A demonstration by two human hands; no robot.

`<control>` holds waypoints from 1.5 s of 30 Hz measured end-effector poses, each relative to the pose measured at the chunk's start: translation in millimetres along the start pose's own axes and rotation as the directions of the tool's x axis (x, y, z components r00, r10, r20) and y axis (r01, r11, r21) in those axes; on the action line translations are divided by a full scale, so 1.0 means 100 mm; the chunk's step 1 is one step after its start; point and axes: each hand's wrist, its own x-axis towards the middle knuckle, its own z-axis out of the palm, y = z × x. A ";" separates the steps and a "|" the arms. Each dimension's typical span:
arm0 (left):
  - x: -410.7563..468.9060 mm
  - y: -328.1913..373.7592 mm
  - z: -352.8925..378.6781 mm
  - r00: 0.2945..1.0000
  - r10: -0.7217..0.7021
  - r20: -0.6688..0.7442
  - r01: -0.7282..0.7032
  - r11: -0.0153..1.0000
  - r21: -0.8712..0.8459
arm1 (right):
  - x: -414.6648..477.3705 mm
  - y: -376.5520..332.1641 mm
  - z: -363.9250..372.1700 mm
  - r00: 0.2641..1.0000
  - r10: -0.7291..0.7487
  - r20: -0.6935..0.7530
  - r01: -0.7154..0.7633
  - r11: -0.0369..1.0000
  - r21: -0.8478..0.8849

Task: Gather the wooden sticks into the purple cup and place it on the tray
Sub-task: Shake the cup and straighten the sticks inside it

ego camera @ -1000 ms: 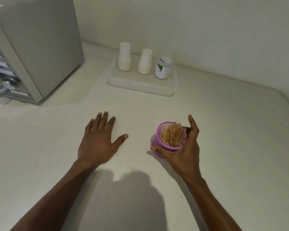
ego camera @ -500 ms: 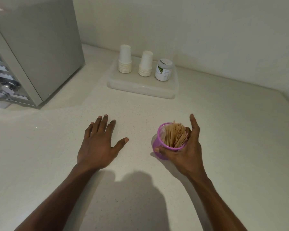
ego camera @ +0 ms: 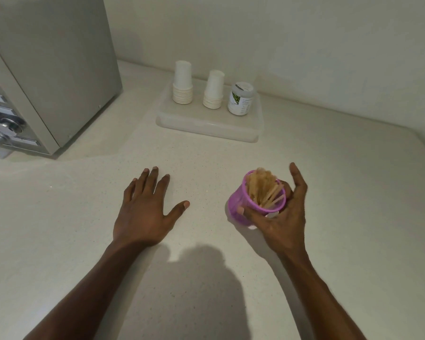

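Clear plastic tray [ego camera: 206, 130] at the bench's [ego camera: 84, 217] back holds two white paper-cup stacks [ego camera: 182, 82] and a white-lidded jar [ego camera: 241, 98]. Right hand [ego camera: 279, 218] grip closed around the tilted purple plastic cup [ego camera: 241, 204] full of thin wooden sticks [ego camera: 264, 190], well short of the tray; left hand [ego camera: 145, 212] flat, fingers spread, holding nothing.

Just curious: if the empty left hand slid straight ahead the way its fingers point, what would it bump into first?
Probably the tray. The left hand lies flat, fingers aimed slightly right; bare counter lies between. Depth is hard to judge.

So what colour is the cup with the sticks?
Purple cup; clearest in the head view.
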 end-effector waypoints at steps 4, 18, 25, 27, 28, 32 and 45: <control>0.00 0.00 0.01 1.000 -0.002 -0.008 0.002 1.000 -0.008 | 0.04 -0.03 -0.05 0.997 -0.032 0.066 0.034 0.999 -0.037; 0.00 -0.02 0.04 0.999 0.002 -0.035 -0.002 1.000 -0.019 | 0.19 -0.14 -0.19 0.996 -0.081 0.046 0.083 0.996 -0.043; 0.00 -0.01 0.02 1.000 0.001 -0.014 -0.001 1.000 -0.010 | 0.23 -0.14 -0.24 0.996 -0.084 -0.029 0.083 0.996 -0.031; 0.00 -0.01 0.02 1.000 -0.005 -0.019 0.004 1.000 -0.013 | 0.25 -0.14 -0.24 0.996 -0.084 0.015 0.085 0.995 -0.055; 0.00 -0.01 0.02 1.000 -0.003 -0.021 0.003 1.000 -0.016 | 0.25 -0.14 -0.25 0.995 -0.087 0.045 0.090 0.993 -0.077; 0.01 -0.02 0.03 1.000 0.001 -0.016 -0.001 1.000 -0.011 | 0.30 -0.11 -0.34 0.997 -0.054 -0.048 0.051 0.997 -0.051; 0.01 -0.03 0.06 1.000 -0.003 -0.029 0.003 1.000 -0.016 | 0.19 -0.02 -0.18 0.999 0.003 0.042 0.005 0.985 -0.172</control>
